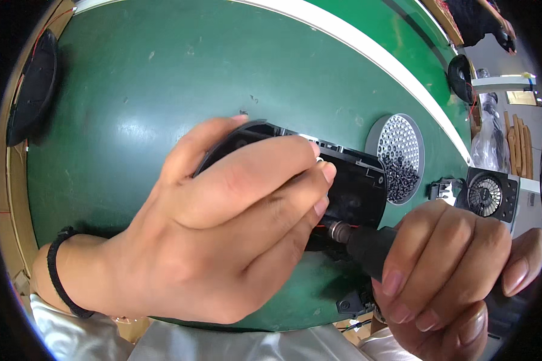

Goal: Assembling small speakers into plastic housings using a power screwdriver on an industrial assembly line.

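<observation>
A: Fingers (256, 174) on our left hand (205, 246) are bunched and clamped over that black plastic shell (356, 195), right?

B: Yep, one hooks its far edge, the others fold over the inside. Can't tell if those tips pinch anything small. The shell's right in front of us over the green table (132, 132).

A: And the dark power screwdriver (370, 248)?

B: Slanted, metal collar (339, 231) toward the shell. Its tip's hidden behind our fingers, so no clue if it's touching.

A: Then a round grey dish (399, 139) of black screws (401, 185), near the shell's right end.

B: Next, our right hand (448, 262) has fingers wrapped round the driver, one sticking off sideways. Beyond it, a small dark fan (485, 195).
</observation>
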Demonstrator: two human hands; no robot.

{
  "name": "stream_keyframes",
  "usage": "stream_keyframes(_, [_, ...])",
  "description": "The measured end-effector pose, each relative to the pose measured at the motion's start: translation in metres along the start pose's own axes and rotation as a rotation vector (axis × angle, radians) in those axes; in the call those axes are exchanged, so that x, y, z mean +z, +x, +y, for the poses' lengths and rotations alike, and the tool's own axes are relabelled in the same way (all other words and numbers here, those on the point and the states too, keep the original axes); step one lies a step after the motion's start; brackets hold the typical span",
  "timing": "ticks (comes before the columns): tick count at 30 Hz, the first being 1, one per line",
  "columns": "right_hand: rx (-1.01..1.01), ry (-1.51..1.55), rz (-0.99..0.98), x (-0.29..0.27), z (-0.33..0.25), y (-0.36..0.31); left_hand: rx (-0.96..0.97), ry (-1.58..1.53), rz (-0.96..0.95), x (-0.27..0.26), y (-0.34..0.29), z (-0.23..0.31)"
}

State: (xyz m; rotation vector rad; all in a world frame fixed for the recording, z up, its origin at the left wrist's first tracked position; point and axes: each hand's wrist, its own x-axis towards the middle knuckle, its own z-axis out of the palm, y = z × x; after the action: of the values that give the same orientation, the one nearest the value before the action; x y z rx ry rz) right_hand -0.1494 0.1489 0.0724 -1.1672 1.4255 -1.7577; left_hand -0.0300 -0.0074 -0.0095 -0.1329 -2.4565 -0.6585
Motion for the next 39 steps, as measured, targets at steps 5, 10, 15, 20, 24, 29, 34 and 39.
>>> stream_keyframes(5, [-0.050,-0.033,0.066,0.003,0.006,-0.004,0.030,0.003,-0.007,-0.001,-0.001,-0.002])
stream_keyframes(10, [-0.100,-0.067,0.127,0.002,0.011,-0.008,-0.002,-0.010,-0.056,-0.004,-0.001,0.003])
stream_keyframes(15, [-0.107,-0.069,0.067,-0.010,0.017,-0.008,0.070,0.038,-0.042,-0.001,-0.004,-0.001])
stream_keyframes(20, [-0.211,0.035,-0.126,-0.017,0.024,0.003,0.124,0.097,-0.058,-0.009,0.000,-0.005])
stream_keyframes(24, [-0.307,0.094,-0.006,-0.021,-0.010,-0.005,0.138,0.084,-0.134,-0.022,0.005,0.003])
stream_keyframes(29, [-0.684,0.140,0.411,-0.069,-0.043,-0.012,-0.019,-0.089,-0.196,-0.006,0.027,-0.028])
stream_keyframes(34, [-0.694,0.187,0.518,-0.100,-0.061,-0.035,-0.055,0.091,-0.076,0.030,0.155,-0.127])
stream_keyframes(39, [-0.661,0.245,0.507,-0.099,-0.051,-0.023,-0.530,0.354,-0.036,0.055,0.252,-0.253])
